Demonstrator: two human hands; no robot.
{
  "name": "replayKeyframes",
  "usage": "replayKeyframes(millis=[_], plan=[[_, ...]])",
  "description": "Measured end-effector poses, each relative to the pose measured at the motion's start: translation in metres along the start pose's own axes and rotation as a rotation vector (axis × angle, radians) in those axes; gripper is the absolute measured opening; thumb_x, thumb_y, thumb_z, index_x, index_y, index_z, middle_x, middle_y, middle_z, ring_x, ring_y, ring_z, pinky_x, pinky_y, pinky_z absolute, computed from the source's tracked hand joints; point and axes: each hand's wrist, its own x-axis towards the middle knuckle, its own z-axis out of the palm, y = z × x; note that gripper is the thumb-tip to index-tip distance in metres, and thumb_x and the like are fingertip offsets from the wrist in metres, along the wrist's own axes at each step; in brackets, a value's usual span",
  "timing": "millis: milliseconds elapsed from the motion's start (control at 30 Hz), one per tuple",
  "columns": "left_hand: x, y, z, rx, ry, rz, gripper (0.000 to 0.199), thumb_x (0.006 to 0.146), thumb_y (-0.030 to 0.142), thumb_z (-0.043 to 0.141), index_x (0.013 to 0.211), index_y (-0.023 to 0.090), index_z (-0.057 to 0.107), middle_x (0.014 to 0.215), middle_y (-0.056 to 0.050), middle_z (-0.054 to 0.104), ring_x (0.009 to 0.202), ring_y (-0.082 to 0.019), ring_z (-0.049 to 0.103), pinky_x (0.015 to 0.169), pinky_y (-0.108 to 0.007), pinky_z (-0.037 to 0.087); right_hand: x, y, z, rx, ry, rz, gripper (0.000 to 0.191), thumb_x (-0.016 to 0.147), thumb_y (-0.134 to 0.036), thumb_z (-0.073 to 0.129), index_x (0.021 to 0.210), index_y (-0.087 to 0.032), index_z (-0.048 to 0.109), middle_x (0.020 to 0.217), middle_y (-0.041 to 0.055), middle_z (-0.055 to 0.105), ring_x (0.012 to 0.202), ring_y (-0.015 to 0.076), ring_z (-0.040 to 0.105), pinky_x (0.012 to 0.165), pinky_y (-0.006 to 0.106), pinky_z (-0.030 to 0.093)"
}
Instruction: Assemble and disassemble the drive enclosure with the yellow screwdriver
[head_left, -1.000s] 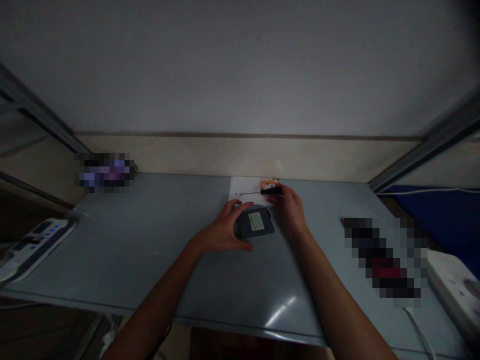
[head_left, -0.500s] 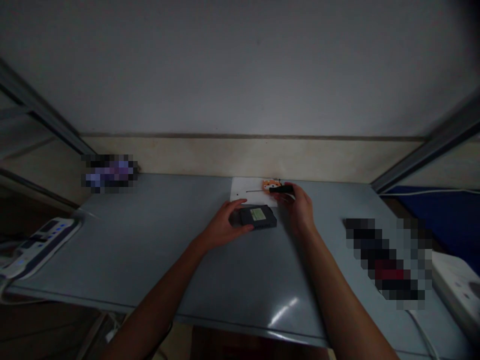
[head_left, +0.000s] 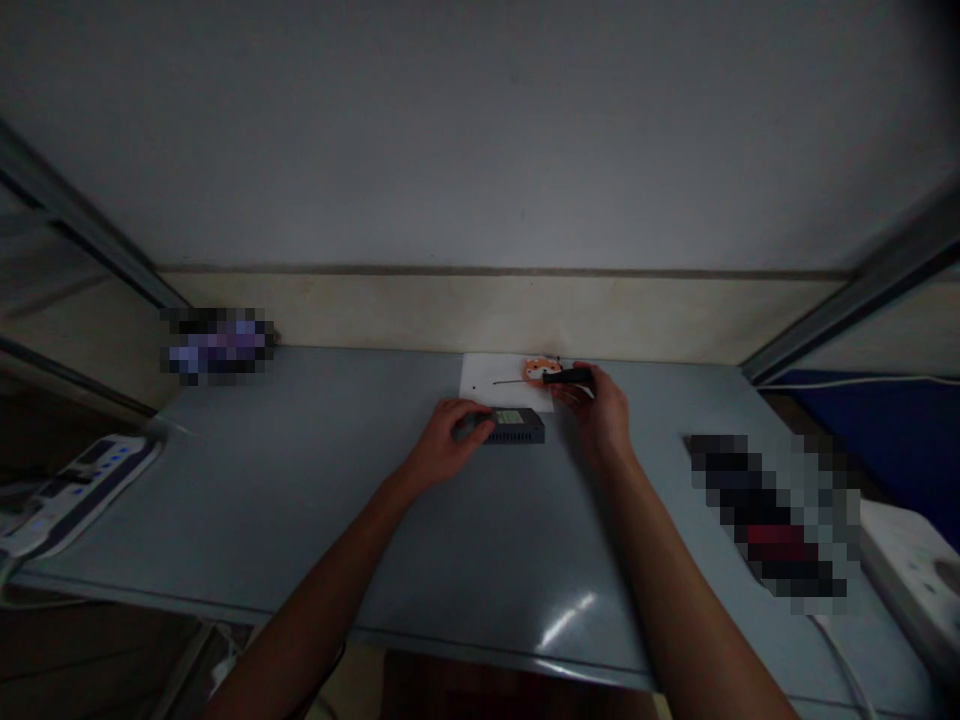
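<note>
Head view: our left hand (head_left: pixel 448 442) curls round the left end of a flat, rectangular dark-grey box (head_left: pixel 516 430), thumb and fingers parted only by the box they grip. We see a pale label on its top and a row of slots along its near side; whether it rests on the smooth, glossy grey desk (head_left: pixel 270 490) or is lifted, we cannot tell. To the right of the box, our right hand (head_left: pixel 604 412) has its fingers closed on the black handle of a screwdriver (head_left: pixel 568 376), whose thin straight shaft points left beyond the box. Behind the box we have a thin white sheet (head_left: pixel 480 370) bearing a dark speck, and a rounded orange-and-white animal-face piece (head_left: pixel 534 365).
</note>
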Motion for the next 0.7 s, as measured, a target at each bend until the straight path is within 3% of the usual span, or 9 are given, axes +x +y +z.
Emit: replayKeyframes(millis=[267, 533, 700], plan=[[0.001, -0.001, 0.003, -0.013, 0.035, -0.127, 0.033, 0.095, 0.05, 0.064, 0.098, 0.02, 0.078, 0.098, -0.008, 0.07, 0.097, -0.023, 0.063, 0.094, -0.04, 0.052, 0.001, -0.001, -0.001, 0.026, 0.014, -0.022, 0.015, 0.09, -0.031, 0.064, 0.091, -0.018, 0.071, 0.079, 0.0048, 0.077, 0.061, 0.0162, 0.073, 0.062, 0.028, 0.064], [0.005, -0.007, 0.005, -0.009, 0.096, -0.221, 0.048, 0.098, 0.062, 0.052, 0.078, 0.021, 0.069, 0.085, -0.007, 0.067, 0.092, -0.026, 0.062, 0.094, -0.042, 0.051, -0.002, -0.004, 0.002, 0.042, 0.003, -0.013, 0.016, 0.088, -0.034, 0.063, 0.087, -0.019, 0.07, 0.078, 0.0027, 0.076, 0.06, 0.0153, 0.072, 0.058, 0.026, 0.064], [0.003, -0.013, 0.009, -0.103, 0.163, -0.239, 0.05, 0.1, 0.064, 0.048, 0.09, 0.021, 0.072, 0.095, -0.009, 0.071, 0.098, -0.026, 0.065, 0.1, -0.042, 0.051, -0.009, -0.009, 0.007, 0.092, -0.039, 0.005, 0.014, 0.084, -0.032, 0.065, 0.085, -0.02, 0.07, 0.079, 0.0025, 0.075, 0.06, 0.0144, 0.072, 0.057, 0.025, 0.063]])
